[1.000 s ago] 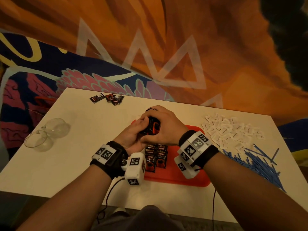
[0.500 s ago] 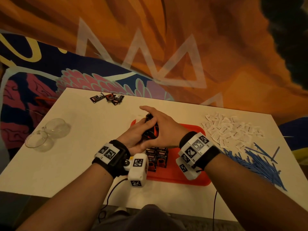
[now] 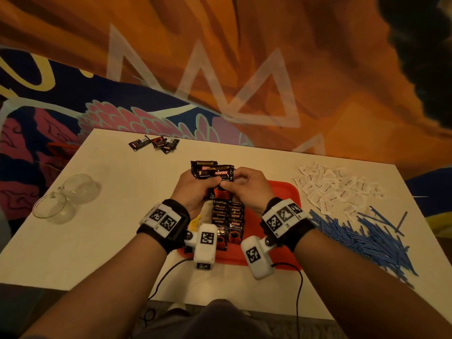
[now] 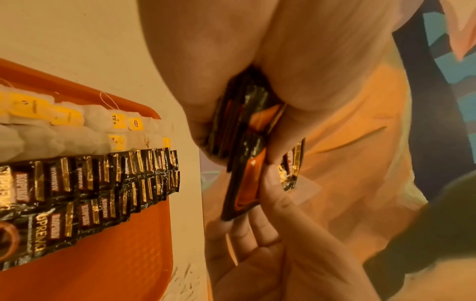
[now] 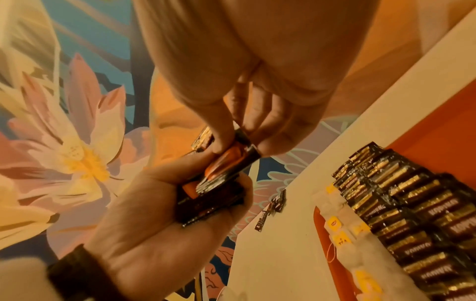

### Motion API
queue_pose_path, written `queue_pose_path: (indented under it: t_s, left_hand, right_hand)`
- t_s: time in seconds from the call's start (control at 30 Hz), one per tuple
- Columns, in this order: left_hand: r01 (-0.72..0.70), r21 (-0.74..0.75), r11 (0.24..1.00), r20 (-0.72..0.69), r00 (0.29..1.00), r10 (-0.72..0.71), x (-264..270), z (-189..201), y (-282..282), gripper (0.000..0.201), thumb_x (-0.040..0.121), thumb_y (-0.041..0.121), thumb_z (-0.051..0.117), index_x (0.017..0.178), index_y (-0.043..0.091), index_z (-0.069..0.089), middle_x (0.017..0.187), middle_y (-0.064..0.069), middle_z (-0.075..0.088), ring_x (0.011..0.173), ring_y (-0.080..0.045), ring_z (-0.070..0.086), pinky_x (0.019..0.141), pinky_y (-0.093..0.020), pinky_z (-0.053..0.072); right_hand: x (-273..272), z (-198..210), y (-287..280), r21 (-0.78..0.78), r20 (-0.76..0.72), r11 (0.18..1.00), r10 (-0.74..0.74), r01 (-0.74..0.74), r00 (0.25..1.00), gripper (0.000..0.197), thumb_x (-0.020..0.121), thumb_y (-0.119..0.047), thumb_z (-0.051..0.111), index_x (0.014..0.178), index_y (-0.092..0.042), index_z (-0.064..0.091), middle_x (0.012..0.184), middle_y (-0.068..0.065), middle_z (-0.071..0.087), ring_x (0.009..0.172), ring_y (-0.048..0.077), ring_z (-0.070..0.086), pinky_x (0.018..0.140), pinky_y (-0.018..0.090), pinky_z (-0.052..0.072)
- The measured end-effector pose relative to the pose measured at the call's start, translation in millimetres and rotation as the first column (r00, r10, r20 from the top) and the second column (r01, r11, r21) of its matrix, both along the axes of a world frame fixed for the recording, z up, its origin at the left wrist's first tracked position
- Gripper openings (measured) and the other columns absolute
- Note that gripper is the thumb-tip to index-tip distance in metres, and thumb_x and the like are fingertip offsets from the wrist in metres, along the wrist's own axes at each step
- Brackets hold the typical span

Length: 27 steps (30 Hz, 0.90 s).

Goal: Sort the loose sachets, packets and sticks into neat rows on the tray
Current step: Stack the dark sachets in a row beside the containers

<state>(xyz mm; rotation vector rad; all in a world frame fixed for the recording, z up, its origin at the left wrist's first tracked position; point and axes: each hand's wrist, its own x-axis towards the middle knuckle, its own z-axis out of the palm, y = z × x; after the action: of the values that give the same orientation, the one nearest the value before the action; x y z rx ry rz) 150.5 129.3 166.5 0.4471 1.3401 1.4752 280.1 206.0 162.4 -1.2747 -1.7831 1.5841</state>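
- Above the far end of the red plastic tray (image 3: 288,192), the left hand (image 3: 195,189) grips a fanned stack of coffee sachets (image 3: 215,174), its fingers curled round their lower halves; the sachets are flat, glossy black foil with gold bands and red lettering.
- Beside it, the right hand (image 3: 247,187) pinches the front sachet's lower edge between thumb and fingertips (image 5: 221,140); the orange cup print on the foil shows in the right wrist view.
- On the tray, two neat overlapping rows of sachets (image 3: 228,221) of the same kind run lengthwise, each one shingled over the next.
- Left of those rows lies a line of soft white tea bags (image 4: 77,126) with square yellow paper tags and thin strings, partly hidden in the head view.
- Off the tray, a few loose dark sachets (image 3: 156,143) sit at the table's far left edge.
- At the right, a heap of small white paper packets (image 3: 337,189) lies beside a tangled pile of thin blue sticks (image 3: 362,238).
- Two clear glass cups (image 3: 66,199) lie on the left of the pale, smooth table (image 3: 97,241).
- Behind the table hangs a painted wall (image 3: 269,57) of orange swirls, navy and pink flowers.
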Motion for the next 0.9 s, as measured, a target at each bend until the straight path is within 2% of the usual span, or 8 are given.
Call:
queue_pose_path:
  t_s: [0.1,0.27,0.37,0.43,0.57,0.67,0.8,0.9]
  left_hand:
    - [-0.048,-0.006,0.999,0.018,0.999,0.048,0.7,-2.3,2.5,0.022,0.089,-0.002,0.065,0.111,-0.001,0.066,0.108,-0.022,0.071,0.099,-0.036,0.069,0.091,-0.048,0.056]
    - [-0.179,-0.049,0.983,-0.018,0.984,0.178,0.5,-4.6,8.5,0.009,0.087,-0.002,0.066,0.09,0.006,0.068,0.082,-0.012,0.071,0.077,-0.026,0.07,0.07,-0.037,0.058]
    - [-0.211,-0.057,0.976,-0.07,0.976,0.206,-0.1,-9.8,9.9,0.014,0.084,-0.006,0.068,0.088,0.008,0.068,0.082,-0.011,0.072,0.078,-0.027,0.071,0.074,-0.041,0.059]
    - [-0.201,-0.041,0.979,-0.09,0.976,0.197,1.1,-13.7,10.1,0.017,0.085,-0.005,0.069,0.096,0.008,0.068,0.089,-0.011,0.073,0.085,-0.028,0.072,0.077,-0.042,0.059]
    - [-0.195,-0.083,0.977,0.004,0.98,0.197,-1.1,-24.0,8.6,0.018,0.089,0.008,0.07,0.107,0.006,0.069,0.097,-0.013,0.074,0.088,-0.03,0.072,0.077,-0.044,0.06]
    - [-0.186,-0.186,0.965,0.146,0.966,0.214,-7.5,-39.1,2.0,0.014,0.094,0.011,0.062,0.102,0.0,0.066,0.08,-0.011,0.068,0.068,-0.027,0.066,0.06,-0.037,0.057]
    - [-0.107,-0.284,0.953,0.291,0.937,0.192,-14.4,-62.7,-15.6,0.018,0.092,0.008,0.046,0.103,-0.002,0.056,0.076,-0.012,0.061,0.058,-0.022,0.059,0.051,-0.032,0.054]
    - [-0.062,-0.334,0.941,0.272,0.949,0.159,-13.9,-78.9,-27.4,0.02,0.092,0.003,0.043,0.105,-0.003,0.058,0.075,-0.014,0.065,0.058,-0.024,0.064,0.054,-0.034,0.058]
  right_hand:
    - [1.4,0.2,-3.1,0.004,-0.025,1.0,0.006,-0.006,1.0,0.012,0.078,-0.011,0.08,0.086,-0.011,0.07,0.087,0.02,0.073,0.08,0.037,0.071,0.077,0.049,0.057]
    - [4.8,6.1,-6.8,-0.022,-0.035,0.997,0.078,-0.079,0.996,0.02,0.08,-0.005,0.077,0.08,-0.02,0.066,0.077,0.005,0.07,0.074,0.021,0.068,0.082,0.037,0.054]
    - [7.5,1.4,-1.9,-0.102,-0.045,0.994,0.045,-0.049,0.998,0.021,0.077,-0.006,0.081,0.087,-0.015,0.065,0.092,0.017,0.072,0.089,0.034,0.07,0.088,0.043,0.054]
    - [10.4,-3.6,0.2,-0.156,-0.063,0.987,0.035,-0.045,0.997,0.02,0.077,-0.006,0.081,0.09,-0.01,0.066,0.092,0.019,0.073,0.087,0.035,0.071,0.078,0.037,0.058]
    - [16.5,-19.2,-0.3,-0.151,-0.016,0.988,0.015,-0.017,1.0,0.017,0.079,-0.006,0.079,0.092,-0.008,0.068,0.081,0.007,0.067,0.068,0.018,0.062,0.056,0.02,0.05]
    - [29.7,-43.4,0.3,-0.152,0.082,0.988,-0.013,0.026,0.997,0.015,0.081,-0.01,0.079,0.088,-0.016,0.067,0.083,0.002,0.066,0.064,0.012,0.06,0.058,0.021,0.051]
    - [51.1,-85.6,-3.0,-0.137,0.278,0.989,-0.019,0.059,0.96,0.015,0.081,-0.018,0.079,0.086,-0.025,0.067,0.101,0.001,0.069,0.086,0.014,0.063,0.081,0.03,0.054]
    - [66.5,-114.2,-8.3,-0.145,0.391,0.987,-0.011,0.073,0.92,0.018,0.085,-0.021,0.075,0.101,-0.015,0.069,0.096,-0.002,0.067,0.072,0.0,0.058,0.059,0.013,0.043]
